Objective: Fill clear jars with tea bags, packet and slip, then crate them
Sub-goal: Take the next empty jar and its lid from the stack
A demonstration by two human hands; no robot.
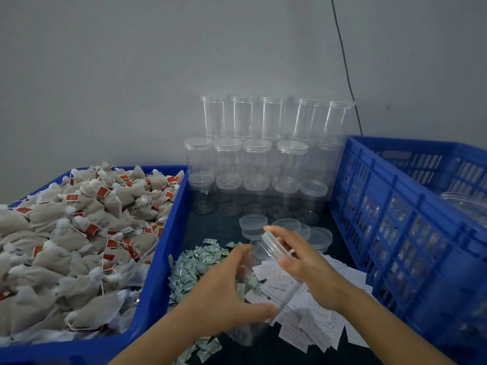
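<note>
My left hand (224, 291) grips a clear jar (259, 299) round its body and holds it tilted above the table. My right hand (303, 262) grips the jar's clear lid (272, 246) at the mouth. Whether anything is inside the jar cannot be told. Beneath the hands lie a heap of small green-and-white packets (192, 270) and a spread of white paper slips (313, 320). A blue bin (163, 248) on the left is piled with tea bags (79, 233) with red tags.
Stacked empty clear jars (263, 159) with lids stand in three rows against the grey wall. Several loose lids (287, 227) lie in front of them. A tall blue crate (395, 222) on the right holds jars, dimly seen through its slats.
</note>
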